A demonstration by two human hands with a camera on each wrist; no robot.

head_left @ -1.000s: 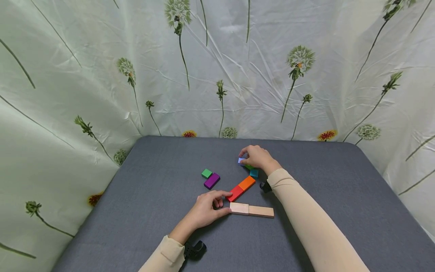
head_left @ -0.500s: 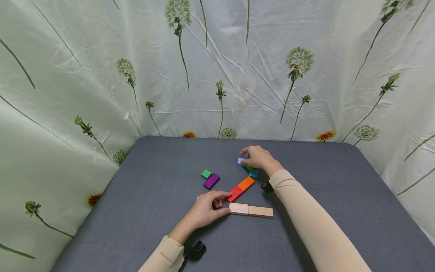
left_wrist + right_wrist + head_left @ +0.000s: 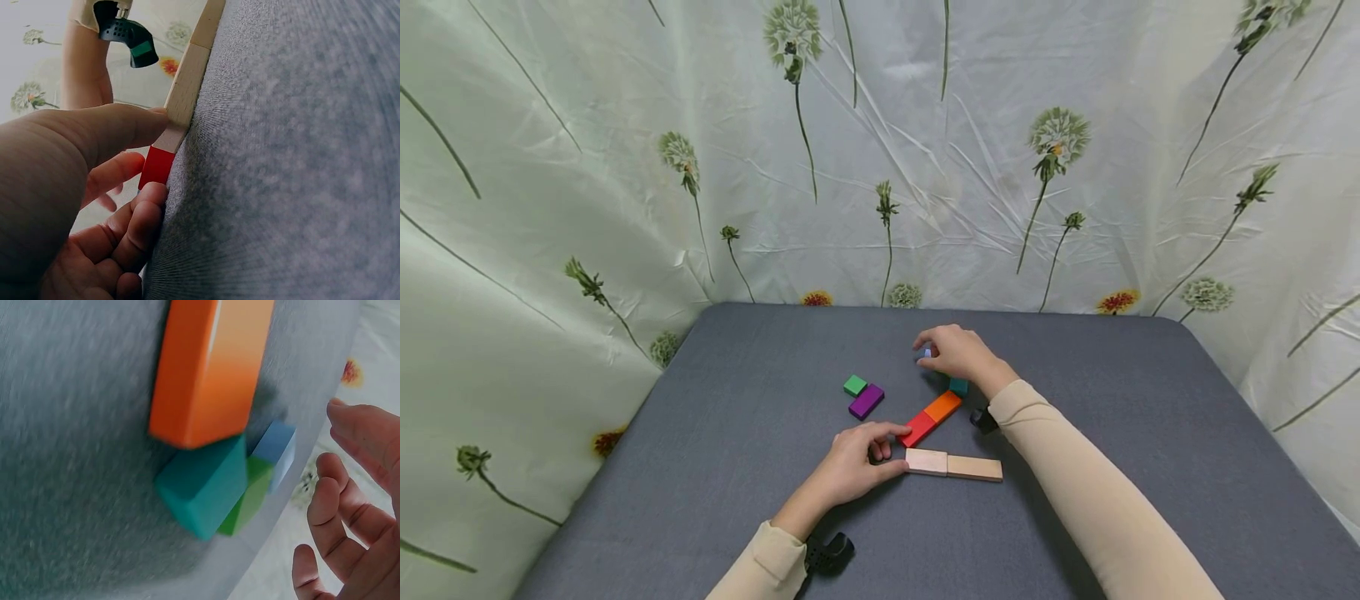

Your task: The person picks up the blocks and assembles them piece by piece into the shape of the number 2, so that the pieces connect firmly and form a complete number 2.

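In the head view my left hand (image 3: 857,458) rests at the near end of two rows of blocks. Its thumb touches the end of a pale wooden block (image 3: 927,462), and its index fingertip meets a red block (image 3: 917,429). A second wooden block (image 3: 974,468) continues the pale row; an orange block (image 3: 942,407) adjoins the red one. Beyond it, my right hand (image 3: 958,354) hovers with bent fingers over a light blue block (image 3: 275,447). The right wrist view shows those fingers apart from it. A lime green block (image 3: 250,494) sits between the light blue and a teal block (image 3: 203,484).
Left of the rows, a purple block (image 3: 867,402) lies beside a green block (image 3: 855,385). The grey table (image 3: 700,467) ends at a flower-patterned curtain (image 3: 977,167) behind. A black wrist camera (image 3: 831,554) is strapped at the left wrist.
My right hand has shifted slightly left, and its fingers now stand clear of the light blue block. The left hand has stayed in place at the wooden and red blocks.
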